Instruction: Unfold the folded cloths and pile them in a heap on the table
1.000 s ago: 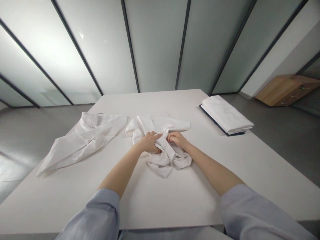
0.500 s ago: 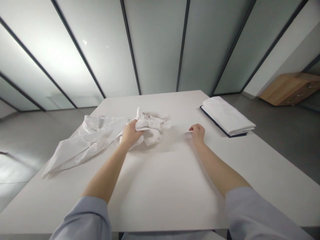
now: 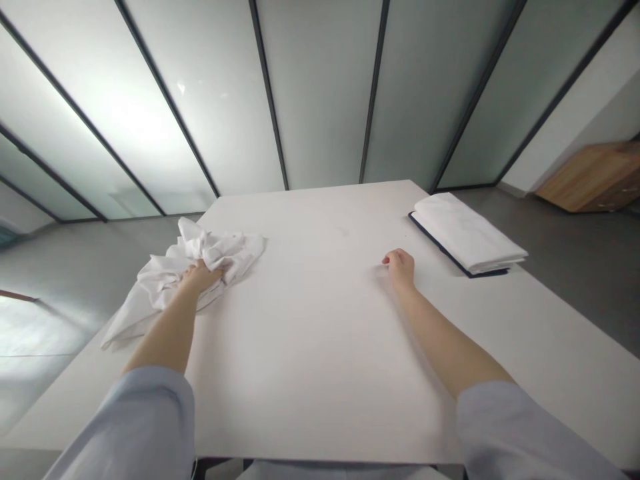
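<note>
On the left side of the white table (image 3: 310, 360) lies a crumpled heap of white cloth (image 3: 227, 250). Its lower end trails toward the table's left edge. My left hand (image 3: 201, 275) is closed on a bunch of this cloth, and the folds hide some of its fingertips. Farther right, my right hand (image 3: 401, 267) is held low at the tabletop with its fingers curled together. Whether anything small is inside them cannot be made out. It is nearest to a neatly folded white stack (image 3: 467, 233) lying on a dark blue layer (image 3: 440, 247).
A frosted glass wall (image 3: 320, 93) with dark frames stands behind the table. Grey floor (image 3: 550, 247) shows on both sides. At the far right is a wooden cabinet (image 3: 585, 177).
My left hand has carried the bunched cloth from the table's middle leftward onto the white cloth there. My right hand stays in nearly the same place; a white bit at its fingertips no longer shows.
</note>
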A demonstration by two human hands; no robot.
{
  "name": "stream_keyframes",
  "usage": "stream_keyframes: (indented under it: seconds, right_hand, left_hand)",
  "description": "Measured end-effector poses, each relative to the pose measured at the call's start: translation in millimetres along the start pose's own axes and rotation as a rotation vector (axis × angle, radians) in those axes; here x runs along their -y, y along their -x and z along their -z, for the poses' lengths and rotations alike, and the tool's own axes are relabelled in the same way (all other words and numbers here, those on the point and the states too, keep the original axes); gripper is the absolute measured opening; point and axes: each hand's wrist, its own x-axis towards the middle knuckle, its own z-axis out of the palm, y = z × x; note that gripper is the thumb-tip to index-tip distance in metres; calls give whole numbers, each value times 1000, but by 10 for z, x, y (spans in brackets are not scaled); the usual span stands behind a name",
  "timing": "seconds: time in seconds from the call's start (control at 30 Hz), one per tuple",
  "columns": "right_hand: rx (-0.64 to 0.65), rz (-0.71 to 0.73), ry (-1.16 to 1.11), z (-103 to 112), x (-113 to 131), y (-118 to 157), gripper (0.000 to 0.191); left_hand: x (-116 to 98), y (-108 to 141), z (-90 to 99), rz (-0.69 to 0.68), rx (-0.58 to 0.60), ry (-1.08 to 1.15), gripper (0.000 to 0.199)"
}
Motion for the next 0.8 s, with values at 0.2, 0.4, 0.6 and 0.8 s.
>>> stream_keyframes:
  seconds: [0.2, 0.4, 0.6, 0.8]
  right_hand:
    - [12, 13, 38, -6, -22, -6, 14]
    - [19, 30, 57, -14, -63, -30, 12]
    - [-3, -19, 28, -13, -110, -59, 12]
    - [-146, -108, -98, -21, -91, -155, 9]
  left_hand:
    - [-396, 398, -68, 193, -63, -16, 91]
    - [-1147, 908, -350, -391, 62, -48, 66]
    - [-1471, 1031, -821, -424, 289, -23, 59]
    - [-1413, 989, -836, -427, 254, 29, 56]
